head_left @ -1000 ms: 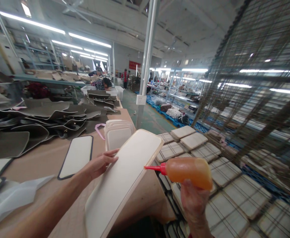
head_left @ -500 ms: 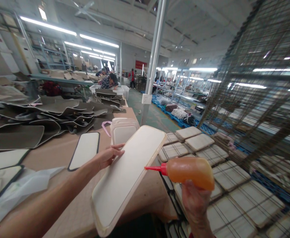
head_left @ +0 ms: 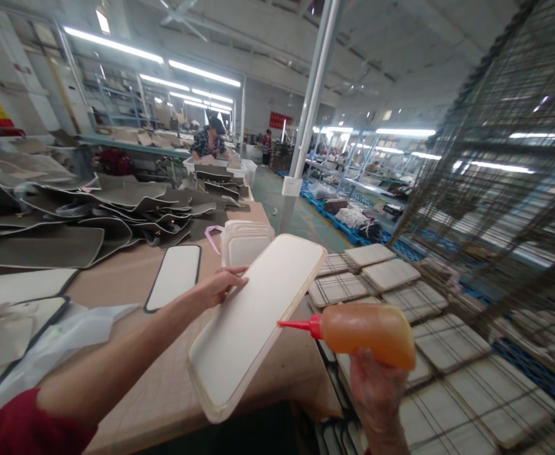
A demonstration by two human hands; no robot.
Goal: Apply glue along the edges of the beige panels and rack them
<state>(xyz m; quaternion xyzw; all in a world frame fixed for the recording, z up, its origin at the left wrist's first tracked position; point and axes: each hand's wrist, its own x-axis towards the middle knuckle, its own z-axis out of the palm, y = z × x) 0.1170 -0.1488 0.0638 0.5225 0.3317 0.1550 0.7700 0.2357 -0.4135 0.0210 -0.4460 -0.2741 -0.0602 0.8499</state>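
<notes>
My left hand (head_left: 220, 284) grips the left edge of a long cream panel with rounded corners (head_left: 253, 322), held tilted above the table's corner. My right hand (head_left: 377, 388) is closed around an orange squeeze bottle (head_left: 372, 325) lying sideways. Its red nozzle (head_left: 296, 325) points left and touches the panel's right edge about halfway along. A stack of similar cream panels (head_left: 245, 242) sits on the table just beyond the held one.
The brown table (head_left: 130, 278) carries a dark-edged white panel (head_left: 175, 275), heaps of grey-brown cut pieces (head_left: 92, 215) and clear plastic (head_left: 69, 335). Wire racks with drying panels (head_left: 429, 316) spread right. A grey pillar (head_left: 308, 126) stands ahead; a person (head_left: 208, 139) works farther back.
The view has swung slightly left and down. The panel sits lower and more to the right in view; the bottle's nozzle stays against its right edge.
</notes>
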